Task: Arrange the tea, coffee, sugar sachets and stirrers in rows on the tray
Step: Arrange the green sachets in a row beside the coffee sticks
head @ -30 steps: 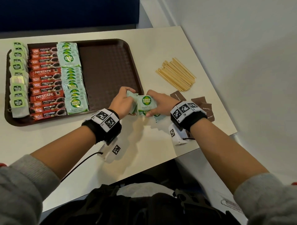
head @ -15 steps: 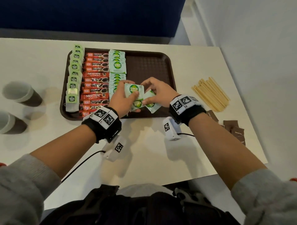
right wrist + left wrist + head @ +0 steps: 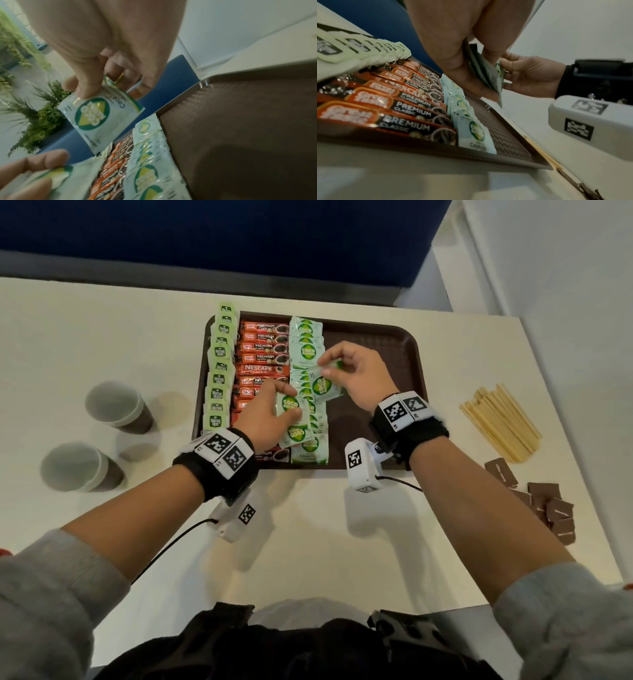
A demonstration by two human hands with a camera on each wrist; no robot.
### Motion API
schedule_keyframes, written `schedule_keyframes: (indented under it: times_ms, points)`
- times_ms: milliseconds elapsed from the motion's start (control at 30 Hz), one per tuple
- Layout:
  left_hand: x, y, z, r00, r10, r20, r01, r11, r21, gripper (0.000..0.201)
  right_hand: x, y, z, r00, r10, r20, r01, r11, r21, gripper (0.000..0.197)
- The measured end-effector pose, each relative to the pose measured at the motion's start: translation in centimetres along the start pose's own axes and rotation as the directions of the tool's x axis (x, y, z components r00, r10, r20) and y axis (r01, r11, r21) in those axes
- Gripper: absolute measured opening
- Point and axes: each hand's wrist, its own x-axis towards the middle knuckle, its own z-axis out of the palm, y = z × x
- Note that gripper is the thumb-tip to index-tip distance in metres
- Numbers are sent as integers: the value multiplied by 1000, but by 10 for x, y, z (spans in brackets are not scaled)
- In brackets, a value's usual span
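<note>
Over tray (image 3: 394, 344), hands now hold separate sachets (image 3: 323, 386).

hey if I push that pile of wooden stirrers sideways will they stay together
Probably not. The wooden stirrers lie loose and unbound on the table, so they would likely fan apart. They look thin, flat and light, apt to slide rather than roll.

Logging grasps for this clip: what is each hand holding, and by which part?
Left hand grips a small stack of sugar sachets across the middle. Right hand pinches one sugar sachet by its top edge.
</note>
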Motion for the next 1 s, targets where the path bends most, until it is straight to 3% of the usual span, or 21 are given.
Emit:
schedule_keyframes:
  times_ms: [133,267,433,567,833,1000]
  points:
    - [3,-4,-6,999,35,34,-36,999,18,30,9,2,13,997,18,-73,-13,997,74,27]
    - [13,-1,-6,1000,23,-9,-23,1000,-3,34,15,8,19,994,57,-94,-54,998,30,32]
    - [26,0,-6,999,-13,-50,13,1000,-3,27,21,19,14,991,120,61,-116,991,-61,44]
    - [36,-1,-3,996,-4,-88,13,995,101,24,31,19,5,982,120,147,-82,968,-239,26]
    - [54,-6,-14,962,-99,-255,93,995,-35,20,62,41,-9,974,211,-86,-220,968,-117,15]
    - [64,-9,-19,952,-112,-284,88,991,-96,19,77,53,-3,976,211,-53,-218,950,-224,19]
